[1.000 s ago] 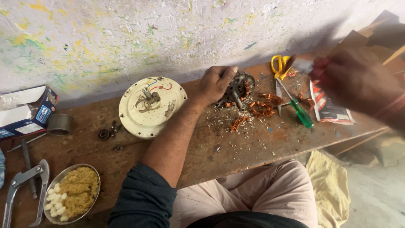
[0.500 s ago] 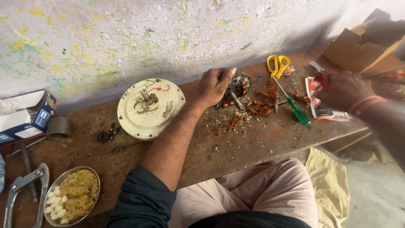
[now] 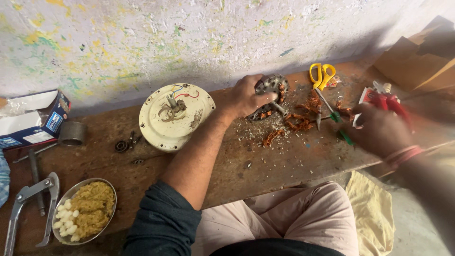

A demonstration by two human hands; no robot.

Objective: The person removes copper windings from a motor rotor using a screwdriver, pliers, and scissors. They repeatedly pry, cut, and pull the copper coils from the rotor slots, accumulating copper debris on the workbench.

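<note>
the left hand grips the motor stator at upper centre to steady it on the counter, while the right hand closes on red-handled pliers at the right

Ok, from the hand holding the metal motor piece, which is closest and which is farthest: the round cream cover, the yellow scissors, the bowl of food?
From the left hand, in the head view:
1. Round cream cover: just to its left on the bench.
2. Yellow scissors: off to its right, near the wall.
3. Bowl of food: far down at the bench's left front corner.
</note>
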